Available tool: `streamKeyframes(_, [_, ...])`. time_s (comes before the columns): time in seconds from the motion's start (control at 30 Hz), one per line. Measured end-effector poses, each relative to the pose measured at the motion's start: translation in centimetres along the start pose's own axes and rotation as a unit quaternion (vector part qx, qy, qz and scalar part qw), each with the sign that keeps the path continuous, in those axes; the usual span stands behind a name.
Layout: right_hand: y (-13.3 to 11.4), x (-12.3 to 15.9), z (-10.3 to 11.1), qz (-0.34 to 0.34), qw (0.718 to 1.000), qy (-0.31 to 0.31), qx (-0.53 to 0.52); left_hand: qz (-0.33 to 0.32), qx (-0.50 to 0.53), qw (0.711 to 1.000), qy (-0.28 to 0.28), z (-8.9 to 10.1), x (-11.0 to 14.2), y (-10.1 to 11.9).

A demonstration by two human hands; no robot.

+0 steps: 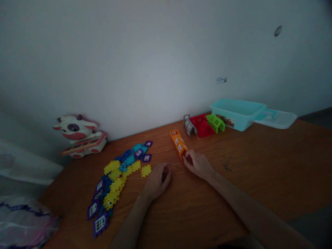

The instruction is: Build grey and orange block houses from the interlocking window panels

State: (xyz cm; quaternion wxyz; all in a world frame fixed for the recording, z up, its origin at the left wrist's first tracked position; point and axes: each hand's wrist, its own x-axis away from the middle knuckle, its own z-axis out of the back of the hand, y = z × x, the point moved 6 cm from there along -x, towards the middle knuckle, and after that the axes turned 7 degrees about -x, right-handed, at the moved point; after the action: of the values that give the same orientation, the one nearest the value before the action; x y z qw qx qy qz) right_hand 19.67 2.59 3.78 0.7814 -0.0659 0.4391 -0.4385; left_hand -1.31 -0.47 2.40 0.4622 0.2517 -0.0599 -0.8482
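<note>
On the wooden table (259, 166), I read my remote view from left to right. A plastic bag (23, 224) lies at the corner, and a white cow toy (79, 135) stands by the wall. Next comes a loose spread of purple tiles (100, 223), yellow tiles (112, 176) and blue tiles (127, 159). These pcs are not well secured, so a wide swing of my L hand (157, 181) could sweep them out of place. This hand rests palm down just beside the yellow pcs, with fingers curled and nothing visible inside.

The hands are apart. The R hand (196, 164) lies angled across the table, its fingertips (186, 159) touching the near end of the orange tile column (178, 143). I cannot tell if they really grip it. Too much push could slide the column or loosen its joints, and the dim light makes this hard to check. Further right are a grey tile piece (190, 125), a red tile piece (201, 126), a green tile piece (215, 122), a teal plastic box (237, 114) and its lid (276, 118).
</note>
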Motion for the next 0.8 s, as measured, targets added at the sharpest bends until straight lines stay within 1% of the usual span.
streamKeyframes(0.1, [-0.2,-0.3,1.7,0.051,0.995,0.089,0.022,0.003,0.001,1.0,-0.002,0.0,0.0,0.0])
streamKeyframes(0.13, [-0.5,-0.4,2.2,0.072,0.991,0.11,0.035,0.004,0.002,1.0,-0.002,-0.1,0.1,0.0])
streamKeyframes(0.17, [-0.7,-0.5,2.5,0.089,0.988,0.118,0.05,0.004,0.002,1.0,-0.003,-0.1,0.1,-0.1])
streamKeyframes(0.2, [-0.9,-0.6,2.6,0.099,0.987,0.111,0.066,0.005,0.003,1.0,-0.005,-0.1,0.1,-0.1])
streamKeyframes(0.27, [-1.3,-0.8,2.2,0.105,0.988,0.068,0.093,0.007,0.004,1.0,-0.005,-0.2,0.1,-0.2])
streamKeyframes(0.37, [-1.6,-0.8,0.8,0.105,0.987,-0.003,0.119,-0.001,-0.002,1.0,0.002,-0.2,0.1,-0.1])
streamKeyframes(0.43, [-1.6,-0.6,-0.2,0.101,0.985,-0.032,0.133,-0.007,-0.005,1.0,0.002,-0.2,0.0,0.0])
streamKeyframes(0.6, [-1.3,-1.2,-1.9,0.091,0.981,-0.041,0.168,-0.006,-0.011,1.0,-0.007,-0.3,0.1,0.0])
streamKeyframes(0.8, [-0.6,-4.0,-2.8,0.067,0.974,-0.05,0.211,-0.012,-0.019,1.0,-0.011,-0.2,0.0,0.3])
